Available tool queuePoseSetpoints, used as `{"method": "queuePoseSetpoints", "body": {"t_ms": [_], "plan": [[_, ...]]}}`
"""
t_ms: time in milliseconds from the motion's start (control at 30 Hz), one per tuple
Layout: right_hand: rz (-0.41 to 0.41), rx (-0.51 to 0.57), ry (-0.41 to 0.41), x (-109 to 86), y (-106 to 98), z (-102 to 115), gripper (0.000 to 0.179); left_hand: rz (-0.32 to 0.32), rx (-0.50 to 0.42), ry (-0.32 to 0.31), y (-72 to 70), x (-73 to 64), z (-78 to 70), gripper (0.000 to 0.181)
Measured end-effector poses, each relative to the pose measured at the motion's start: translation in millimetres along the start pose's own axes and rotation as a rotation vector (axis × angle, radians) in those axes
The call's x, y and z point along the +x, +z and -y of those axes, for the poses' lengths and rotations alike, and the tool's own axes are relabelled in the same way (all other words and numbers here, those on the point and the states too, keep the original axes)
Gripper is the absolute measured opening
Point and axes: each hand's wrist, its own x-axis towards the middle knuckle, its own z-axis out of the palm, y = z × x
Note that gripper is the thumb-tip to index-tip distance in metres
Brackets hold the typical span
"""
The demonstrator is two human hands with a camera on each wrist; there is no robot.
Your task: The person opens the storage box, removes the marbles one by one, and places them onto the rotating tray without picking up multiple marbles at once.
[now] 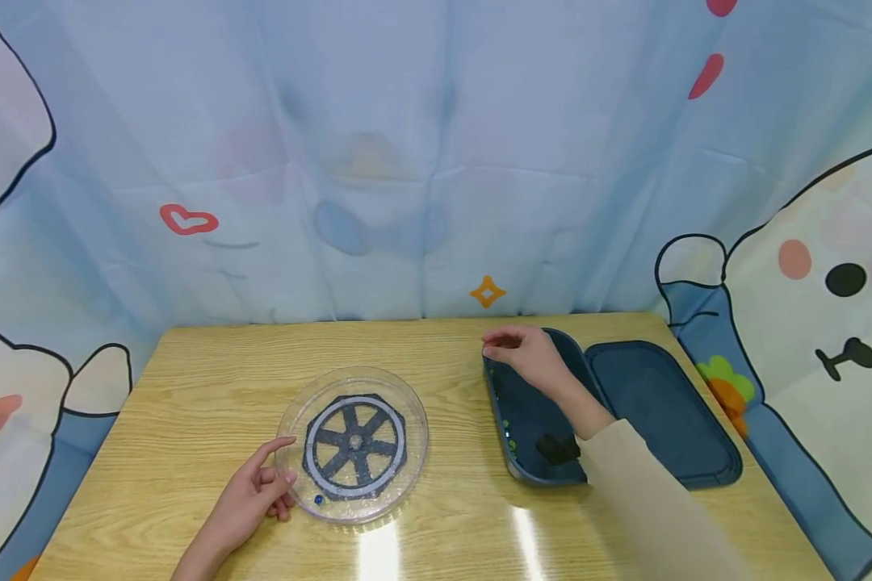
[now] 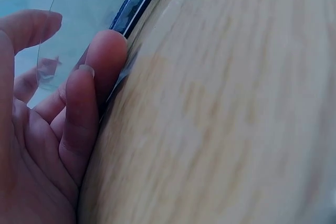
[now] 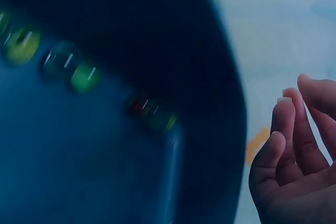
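Observation:
My left hand (image 1: 243, 500) holds the rim of a clear round dish (image 1: 416, 403) at its lower left, forefinger reaching over the edge. In the left wrist view, fingertips (image 2: 107, 51) sit low against the dish's clear wall (image 2: 79, 3). A dark octagonal piece with spokes and a pale ring (image 1: 392, 452) shows in the dish, beside a small blue marble (image 1: 318, 499). My right hand (image 1: 526, 355) hovers over the far left corner of a dark blue box (image 1: 538, 411), fingers bent towards the thumb. I cannot tell whether a marble is between those fingertips.
Several green, yellow and clear marbles (image 3: 84, 77) line the box's left side. A black lump (image 1: 558, 449) lies near its front end. The matching blue lid (image 1: 661, 411) lies right of the box on the wooden table (image 1: 218, 387). A printed curtain (image 1: 378, 161) hangs behind.

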Motion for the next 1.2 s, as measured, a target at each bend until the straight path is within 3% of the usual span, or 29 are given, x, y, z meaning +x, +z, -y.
{"method": "queuePoseSetpoints", "body": {"t_ms": [233,467,667,867,1200], "plan": [[-0.044,-0.047,-0.006,0.5,-13.2,-23.0,0.023,-0.066,0.011,-0.037,0.8,-3.8,0.3,0.057],[0.025,-0.176,0.037,3.0,-7.7,-36.5,0.019,-0.125,0.004,-0.039,4.5,-9.2,1.7,0.056],[0.089,-0.219,0.041,10.8,-0.6,-45.7,0.02,-0.171,-0.013,-0.051,8.6,-10.1,3.5,0.056],[0.122,-0.298,0.048,18.3,6.4,-48.8,0.02,-0.172,-0.014,-0.054,9.5,-9.1,2.9,0.055],[0.104,-0.357,0.049,20.4,12.1,-51.0,0.019,-0.15,-0.025,-0.037,8.8,-10.4,1.8,0.056]]}}
